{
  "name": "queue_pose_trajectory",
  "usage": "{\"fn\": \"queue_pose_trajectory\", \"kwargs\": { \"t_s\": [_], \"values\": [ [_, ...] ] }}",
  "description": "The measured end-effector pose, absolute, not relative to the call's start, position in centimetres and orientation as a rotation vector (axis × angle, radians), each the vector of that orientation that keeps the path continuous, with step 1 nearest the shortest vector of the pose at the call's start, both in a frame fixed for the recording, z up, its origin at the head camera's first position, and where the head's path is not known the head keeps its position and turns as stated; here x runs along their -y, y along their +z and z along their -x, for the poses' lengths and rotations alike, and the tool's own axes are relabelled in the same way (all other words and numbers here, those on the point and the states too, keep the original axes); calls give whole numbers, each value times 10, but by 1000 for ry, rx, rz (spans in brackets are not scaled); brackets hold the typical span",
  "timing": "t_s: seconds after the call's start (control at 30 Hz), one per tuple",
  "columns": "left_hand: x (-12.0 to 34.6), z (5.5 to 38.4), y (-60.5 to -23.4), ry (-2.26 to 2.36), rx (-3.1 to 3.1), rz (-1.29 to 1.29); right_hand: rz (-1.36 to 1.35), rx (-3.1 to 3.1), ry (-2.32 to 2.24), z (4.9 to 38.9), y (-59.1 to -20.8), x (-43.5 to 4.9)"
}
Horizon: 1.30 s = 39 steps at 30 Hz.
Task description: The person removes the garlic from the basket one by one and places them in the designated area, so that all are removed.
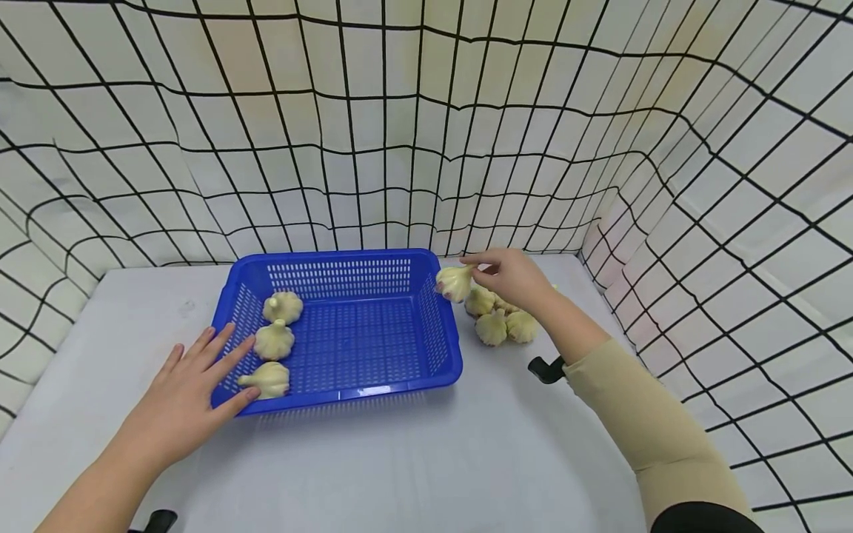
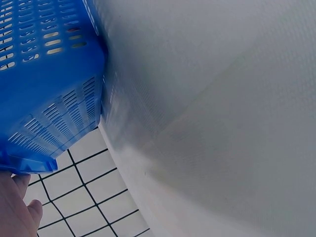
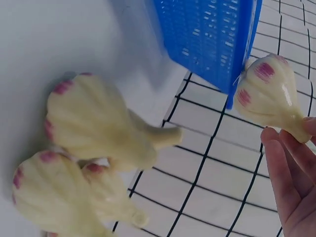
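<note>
My right hand (image 1: 512,277) pinches a garlic bulb (image 1: 455,284) by its stem, at the right rim of the blue plastic basket (image 1: 400,386). In the right wrist view the held garlic bulb (image 3: 270,91) is pale with purple patches, and its body overlaps the basket rim. The left hand (image 1: 189,396) rests with spread fingers on the basket's left rim. Three garlic bulbs (image 1: 274,340) lie in a column along the left side inside the basket. In the left wrist view only part of the left hand (image 2: 17,207) shows, under the rim.
A pile of several garlic bulbs (image 1: 492,327) lies on the white table (image 1: 426,459) right of the basket, below my right forearm. Black netting (image 1: 386,96) over white walls closes off the back and sides.
</note>
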State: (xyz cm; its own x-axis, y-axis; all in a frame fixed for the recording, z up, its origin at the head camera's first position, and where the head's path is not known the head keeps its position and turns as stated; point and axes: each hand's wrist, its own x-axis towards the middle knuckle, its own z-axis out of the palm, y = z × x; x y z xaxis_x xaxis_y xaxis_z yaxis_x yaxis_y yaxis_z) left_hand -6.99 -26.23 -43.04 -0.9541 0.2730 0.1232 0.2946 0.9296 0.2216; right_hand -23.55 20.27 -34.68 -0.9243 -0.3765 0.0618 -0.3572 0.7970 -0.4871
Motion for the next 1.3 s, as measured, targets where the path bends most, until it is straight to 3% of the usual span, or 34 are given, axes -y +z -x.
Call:
{"fn": "queue_pose_trajectory", "kwargs": {
  "t_s": [1.3],
  "values": [
    [261,69,-429,-376,2993,444,140,-3008,-673,207,-367,-353]
  ]
}}
